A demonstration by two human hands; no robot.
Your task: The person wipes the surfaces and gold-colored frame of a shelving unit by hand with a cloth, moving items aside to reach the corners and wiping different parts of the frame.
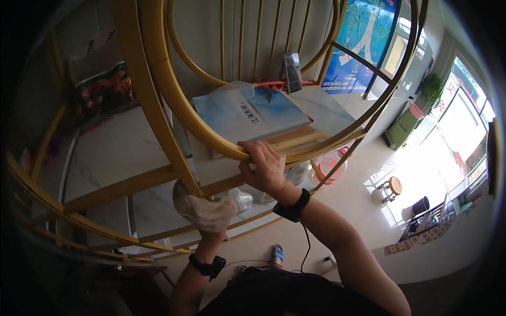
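My left hand (213,233) is wrapped in a beige cloth (209,211), pressed against the lower end of a gold-coloured upright of a metal shelf unit; the cloth hides its fingers. With my right hand (265,166) I grip the lower edge of the round gold metal ring (189,124) at the shelf's front. Behind the ring, blue-and-white books (233,114) lie on a marble-patterned shelf board (336,106). A clear plastic fly swatter (233,91) and red-handled scissors (272,86) rest on them, beside a phone (293,73) leaning upright on the bars.
Lower shelves hold plastic-wrapped things (241,199). A clear container with a red lid (332,168) stands on the right. A packaged item (104,85) occupies the left shelf. Farther right are a wooden stool (391,187) and a green cabinet (402,124). Cables run near my feet.
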